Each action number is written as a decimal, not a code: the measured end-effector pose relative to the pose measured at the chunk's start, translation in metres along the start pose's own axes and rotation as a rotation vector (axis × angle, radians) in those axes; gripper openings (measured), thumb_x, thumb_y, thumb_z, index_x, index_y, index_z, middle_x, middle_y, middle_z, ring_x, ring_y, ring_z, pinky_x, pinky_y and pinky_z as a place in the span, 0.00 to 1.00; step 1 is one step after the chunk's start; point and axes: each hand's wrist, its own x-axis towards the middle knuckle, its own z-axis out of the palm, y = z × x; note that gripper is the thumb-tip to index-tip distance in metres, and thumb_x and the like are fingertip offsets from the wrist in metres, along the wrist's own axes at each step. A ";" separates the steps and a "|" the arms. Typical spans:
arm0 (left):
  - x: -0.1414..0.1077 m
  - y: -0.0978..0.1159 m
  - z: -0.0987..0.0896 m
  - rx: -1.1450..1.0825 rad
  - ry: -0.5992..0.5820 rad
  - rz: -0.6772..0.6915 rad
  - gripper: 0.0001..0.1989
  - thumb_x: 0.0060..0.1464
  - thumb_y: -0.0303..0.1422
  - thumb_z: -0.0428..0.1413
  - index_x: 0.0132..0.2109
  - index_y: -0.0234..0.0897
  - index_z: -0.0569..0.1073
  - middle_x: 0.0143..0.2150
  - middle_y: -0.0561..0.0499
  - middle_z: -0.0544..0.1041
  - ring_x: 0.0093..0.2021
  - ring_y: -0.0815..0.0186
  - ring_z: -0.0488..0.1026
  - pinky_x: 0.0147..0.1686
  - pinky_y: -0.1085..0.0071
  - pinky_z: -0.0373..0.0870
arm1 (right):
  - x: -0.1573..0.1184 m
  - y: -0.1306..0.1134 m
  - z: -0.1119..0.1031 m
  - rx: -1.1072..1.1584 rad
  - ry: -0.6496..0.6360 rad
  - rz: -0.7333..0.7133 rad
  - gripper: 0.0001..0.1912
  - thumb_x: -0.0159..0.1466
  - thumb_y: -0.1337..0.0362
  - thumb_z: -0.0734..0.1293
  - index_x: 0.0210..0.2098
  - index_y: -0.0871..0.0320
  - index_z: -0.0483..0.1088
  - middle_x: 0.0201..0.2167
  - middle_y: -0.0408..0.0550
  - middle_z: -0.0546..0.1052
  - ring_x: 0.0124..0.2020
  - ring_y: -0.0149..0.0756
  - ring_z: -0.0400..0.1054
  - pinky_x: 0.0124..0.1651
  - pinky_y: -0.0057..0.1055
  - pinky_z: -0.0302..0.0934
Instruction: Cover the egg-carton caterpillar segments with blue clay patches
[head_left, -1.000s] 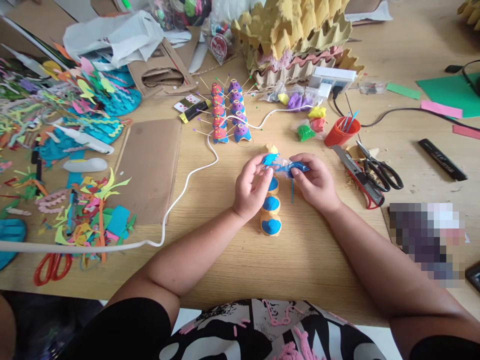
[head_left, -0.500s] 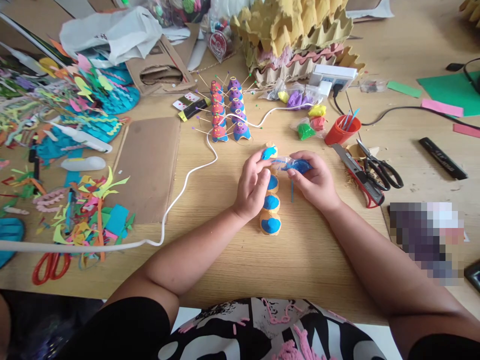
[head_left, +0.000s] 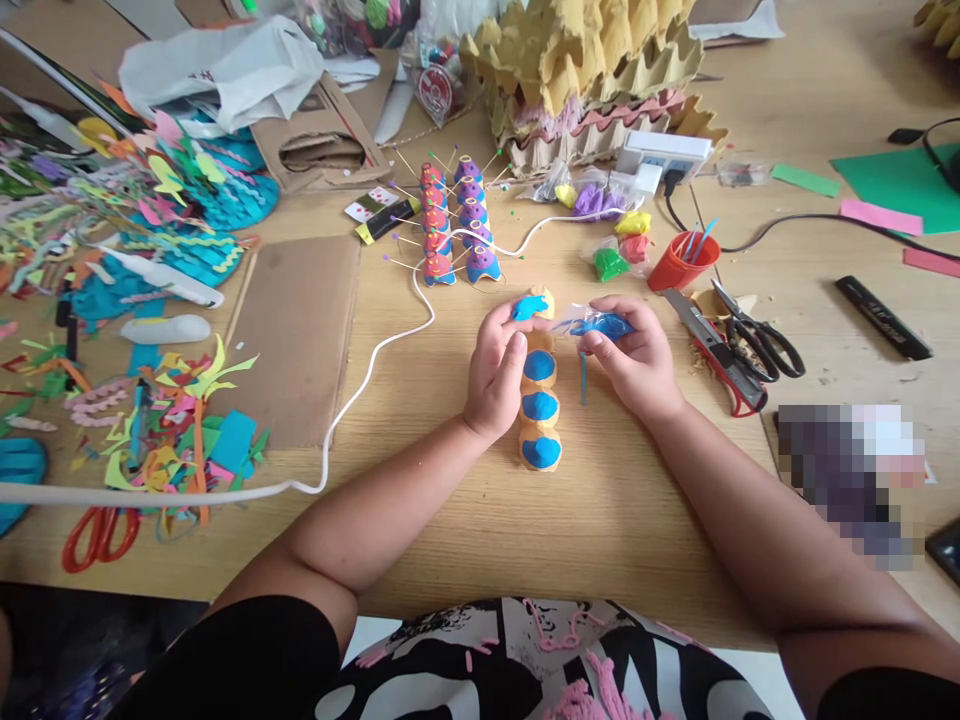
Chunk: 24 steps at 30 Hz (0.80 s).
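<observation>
A small lump of blue modelling clay (head_left: 530, 307) lies on the fingers of my left hand (head_left: 497, 375), which is curled with the thumb raised. My right hand (head_left: 634, 358) pinches a clear plastic bag of blue clay (head_left: 606, 325) between thumb and fingers. Below that hand a thin blue stick (head_left: 583, 380) shows; whether the hand grips it I cannot tell. Between my hands stands a row of egg-carton cups (head_left: 540, 452), several with blue clay on top. The left hand partly covers the far cups.
Two rows of painted cups with pins (head_left: 439, 265) stand beyond my hands, crossed by a white cable (head_left: 373, 360). To the right are a red cup (head_left: 684, 262), a box cutter (head_left: 712, 345) and black scissors (head_left: 765, 345). Cardboard (head_left: 296, 340) and paper scraps lie left.
My hands have moved slightly apart, the left one a little to the left and the right one with the bag a little to the right. More of the cup row shows between them.
</observation>
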 end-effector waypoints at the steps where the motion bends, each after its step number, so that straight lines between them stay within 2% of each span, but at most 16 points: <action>1: 0.000 0.000 0.000 -0.001 -0.008 -0.002 0.26 0.77 0.57 0.49 0.65 0.45 0.73 0.53 0.45 0.86 0.59 0.55 0.84 0.70 0.51 0.71 | 0.000 0.000 0.000 -0.004 0.000 0.000 0.24 0.66 0.44 0.82 0.53 0.46 0.77 0.50 0.45 0.80 0.38 0.34 0.75 0.44 0.34 0.80; 9: -0.001 -0.005 -0.002 -0.045 -0.111 0.017 0.27 0.77 0.56 0.50 0.68 0.44 0.70 0.56 0.43 0.86 0.61 0.54 0.84 0.69 0.51 0.74 | -0.002 -0.001 0.001 -0.127 -0.070 -0.057 0.25 0.66 0.40 0.80 0.53 0.47 0.78 0.51 0.49 0.84 0.49 0.43 0.80 0.55 0.42 0.80; 14: -0.003 -0.006 -0.001 -0.131 -0.170 0.010 0.26 0.76 0.56 0.51 0.69 0.45 0.70 0.62 0.42 0.84 0.65 0.53 0.83 0.69 0.52 0.76 | -0.001 -0.006 0.001 -0.202 -0.149 -0.095 0.22 0.69 0.41 0.78 0.53 0.47 0.79 0.51 0.50 0.86 0.49 0.43 0.81 0.54 0.41 0.79; 20: -0.003 -0.009 -0.002 -0.114 -0.009 -0.073 0.28 0.76 0.60 0.48 0.66 0.48 0.73 0.62 0.45 0.84 0.66 0.54 0.82 0.74 0.50 0.71 | 0.000 -0.006 0.002 -0.187 -0.101 -0.066 0.24 0.67 0.39 0.79 0.52 0.48 0.79 0.51 0.50 0.85 0.49 0.44 0.80 0.55 0.42 0.79; 24: -0.001 -0.008 0.000 -0.133 0.021 -0.108 0.27 0.77 0.59 0.47 0.64 0.45 0.73 0.55 0.46 0.87 0.64 0.54 0.83 0.74 0.49 0.70 | -0.001 -0.002 0.001 -0.116 -0.072 -0.038 0.24 0.67 0.41 0.80 0.52 0.48 0.79 0.52 0.49 0.84 0.48 0.43 0.80 0.55 0.43 0.79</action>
